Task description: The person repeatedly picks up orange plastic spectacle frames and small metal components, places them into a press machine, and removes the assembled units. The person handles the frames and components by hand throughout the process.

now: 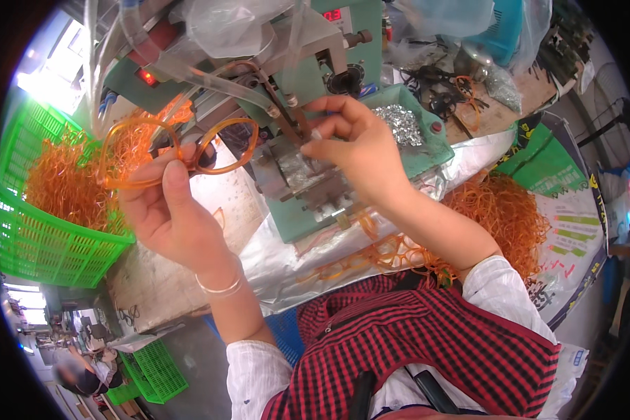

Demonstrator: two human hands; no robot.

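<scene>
My left hand (171, 217) grips a translucent orange eyeglass frame (232, 165) by its bridge, thumb toward me, left of the machine. The frame is held up in the air with both rims showing. At the green bench machine (360, 59), my right hand (360, 143) has its thumb and fingertips pinched together beside the upright metal tooling (285, 124). Something small and pale seems to be at those fingertips, but I cannot make it out. Below them sits the machine's metal work block (297, 171). Small silvery metal pieces (399, 124) fill a green tray (437, 150) to the right.
A bright green basket (56, 245) full of orange frames (66, 178) stands at the left. More frames (500, 213) are heaped at the right, and several lie along the foil-covered front edge (273, 269). Clear tubes (203, 80) hang by the machine. Far lower left, another person (87, 378) is at work.
</scene>
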